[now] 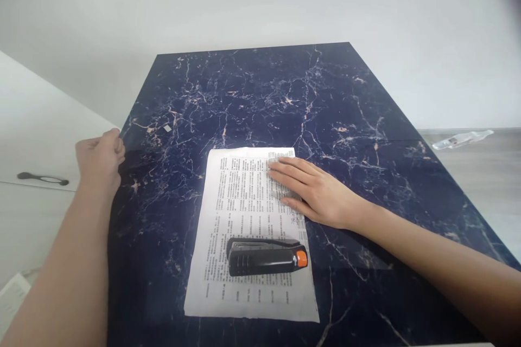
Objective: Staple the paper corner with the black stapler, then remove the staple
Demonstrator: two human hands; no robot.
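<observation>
A printed sheet of paper [211,217], possibly several sheets together, lies on the dark blue marbled table [252,97]. My right hand [313,187] rests palm down on the paper's right edge, fingers stretched and slightly apart. Lying on its side across the lower part of the paper is a black stapler [260,260] with an orange end, just below my right hand and not touched by it. At the table's left edge, my left hand [101,154] is closed in a fist. What its curled fingers hold, if anything, is hidden.
A small pale scrap [167,128] lies on the table's left side. Beyond the right edge, a clear plastic item [462,140] sits on a grey surface. To the left stands a white cabinet with a dark handle [43,178]; papers [14,301] show below.
</observation>
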